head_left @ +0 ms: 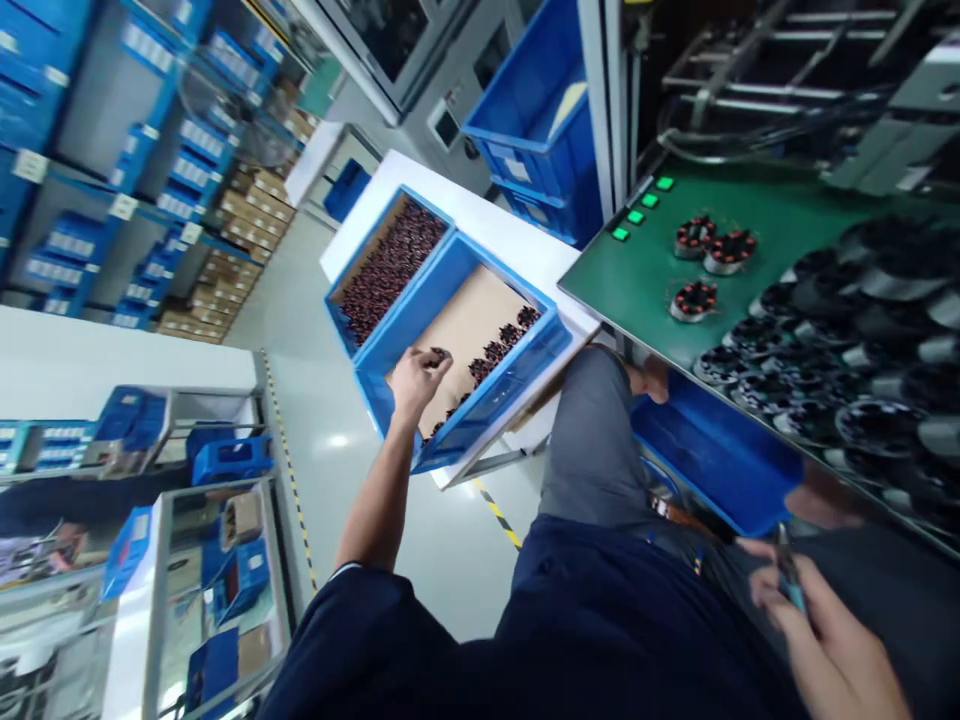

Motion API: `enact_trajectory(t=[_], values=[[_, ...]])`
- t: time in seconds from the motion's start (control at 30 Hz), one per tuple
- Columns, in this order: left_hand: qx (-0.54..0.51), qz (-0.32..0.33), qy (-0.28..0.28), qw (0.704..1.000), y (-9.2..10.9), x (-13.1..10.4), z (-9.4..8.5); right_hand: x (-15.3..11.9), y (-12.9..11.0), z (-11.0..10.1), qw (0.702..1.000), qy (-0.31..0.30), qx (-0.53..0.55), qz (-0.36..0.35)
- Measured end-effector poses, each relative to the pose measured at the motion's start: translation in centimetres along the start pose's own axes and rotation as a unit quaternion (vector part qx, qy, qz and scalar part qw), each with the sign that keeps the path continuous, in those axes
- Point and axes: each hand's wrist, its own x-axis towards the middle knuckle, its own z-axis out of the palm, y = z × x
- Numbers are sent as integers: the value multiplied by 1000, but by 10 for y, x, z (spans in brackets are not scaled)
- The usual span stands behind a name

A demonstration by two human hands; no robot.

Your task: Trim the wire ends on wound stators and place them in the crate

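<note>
My left hand [417,382] reaches over the nearer blue bin [391,347]. Its fingers are closed on a small dark wound coil part [441,354], partly hidden by the fingers. Similar black and copper-coloured coil parts [496,354] stand in rows along one side of that bin, on a brown cardboard sheet [459,325]. At the lower right, my right hand [829,625] rests near my lap, its fingers wrapped round small pliers [789,570] with teal handles. The pliers' jaws point away from me.
A second blue bin [358,338] full of coil parts adjoins the first on a white table [517,247]. The green workbench [637,290] on the right carries three ring-shaped stators [693,300] and stacked metal rings [874,420]. Beneath it sits a blue crate [720,455].
</note>
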Motion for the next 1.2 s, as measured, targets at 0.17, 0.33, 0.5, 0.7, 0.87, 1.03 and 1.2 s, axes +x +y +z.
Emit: enact_trajectory(t=[0.17,0.33,0.5,0.7,0.87,1.03,1.2], values=[[43,-52,-152,986,-11,-20,16,14,-5,11,1000,-12,1,26],[5,-66,-227,972,-13,-34,13,19,-10,23,999,-39,18,23],[22,-52,-153,987,25,-40,-4,9,-37,34,995,-30,29,-93],[-125,309,-48,942,159,-34,54,-9,-70,44,982,-23,16,-188],[-59,407,-148,900,266,-18,141,-30,-73,38,983,-32,-1,-178],[-62,390,-189,899,289,15,188,-44,-55,30,988,-22,53,-146],[-187,357,-176,898,276,13,182,-43,-48,25,977,37,129,-166]])
